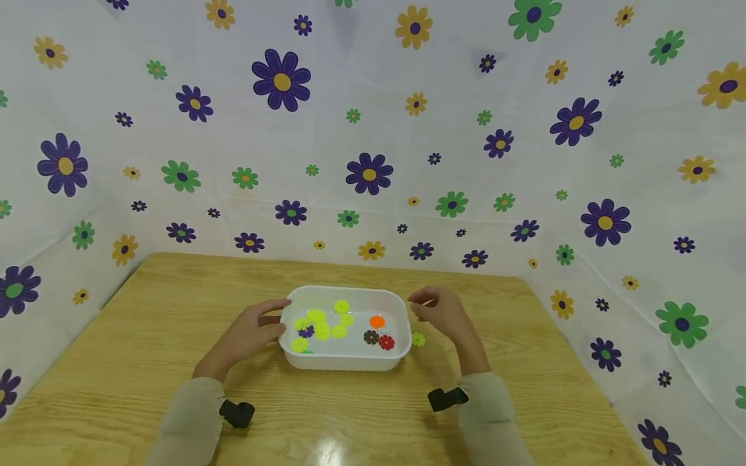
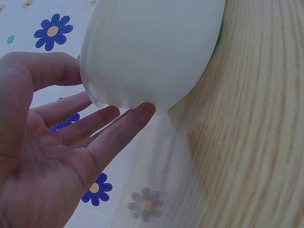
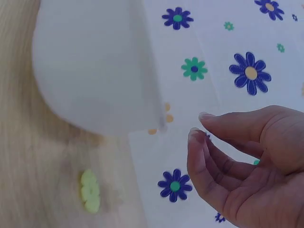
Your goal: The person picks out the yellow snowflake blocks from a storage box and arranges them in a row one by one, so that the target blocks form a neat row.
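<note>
Flower-printed white cloth [image 1: 323,129] behind yellowish wooden bench [image 1: 361,404]. White rectangular plastic tray [image 1: 344,364] on bench. Hands apart: left hand [image 1: 252,330] spread, fingers touching tray's left end; right hand [image 1: 444,317] loosely curled near right end, thumb and forefinger tips apart. Multicoloured notched discs [image 1: 319,325] in tray; yellow-green disc [image 1: 418,339] on bench beside it.

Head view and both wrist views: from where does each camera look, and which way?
Head: on the head, facing forward and down at the white rectangular plastic tub; left hand, right hand, beige sleeves show.
Left wrist: on that wrist, facing the tub's outer wall; left hand shows.
Right wrist: on that wrist, facing the tub's outside; right hand shows.
Head and right wrist share the yellow-green flower-shaped disc beside the tub.
</note>
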The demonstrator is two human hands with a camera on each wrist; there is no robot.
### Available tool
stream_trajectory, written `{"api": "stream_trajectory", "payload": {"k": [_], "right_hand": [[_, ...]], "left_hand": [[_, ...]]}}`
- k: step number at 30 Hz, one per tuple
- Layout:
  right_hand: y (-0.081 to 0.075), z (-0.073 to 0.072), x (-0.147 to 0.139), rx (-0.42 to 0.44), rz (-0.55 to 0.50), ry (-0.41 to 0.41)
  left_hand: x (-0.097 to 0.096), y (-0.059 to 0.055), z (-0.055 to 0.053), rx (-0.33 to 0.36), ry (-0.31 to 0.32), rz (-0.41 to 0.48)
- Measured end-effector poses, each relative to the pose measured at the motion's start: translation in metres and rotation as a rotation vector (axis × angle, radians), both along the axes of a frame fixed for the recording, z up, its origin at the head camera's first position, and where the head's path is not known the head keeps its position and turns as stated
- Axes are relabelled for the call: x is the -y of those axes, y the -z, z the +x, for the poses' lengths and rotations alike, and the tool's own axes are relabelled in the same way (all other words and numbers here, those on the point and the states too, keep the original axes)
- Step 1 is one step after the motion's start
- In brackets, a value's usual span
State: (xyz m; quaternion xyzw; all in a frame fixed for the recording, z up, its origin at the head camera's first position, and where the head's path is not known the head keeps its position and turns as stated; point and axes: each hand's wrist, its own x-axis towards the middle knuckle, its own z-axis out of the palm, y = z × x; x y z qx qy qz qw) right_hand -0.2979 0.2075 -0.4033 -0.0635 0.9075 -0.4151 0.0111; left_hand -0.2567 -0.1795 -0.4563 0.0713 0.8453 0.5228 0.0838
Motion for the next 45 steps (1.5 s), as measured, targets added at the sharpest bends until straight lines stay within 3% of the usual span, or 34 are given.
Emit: {"api": "stream_trajectory", "payload": {"k": [6,10,21,32,45], "right_hand": [[-0.013,-0.001,0.026,-0.021,-0.034,-0.056],[-0.013,-0.002,0.046,-0.025,-0.030,-0.101],[0.009,-0.010,0.095,0.050,0.047,-0.236],[0.025,-0.004,0.137,0.076,0.046,-0.397],[0.038,0.001,0.177,0.126,0.133,-0.409]], "left_hand": [[0.000,-0.001,-0.001,-0.017,0.006,0.008],[0.000,-0.003,-0.001,-0.027,0.012,0.008],[0.001,-0.004,0.000,-0.015,0.005,0.013],[0.001,0.000,-0.001,-0.012,0.006,0.006],[0.001,0.003,0.000,-0.046,0.020,0.011]]}}
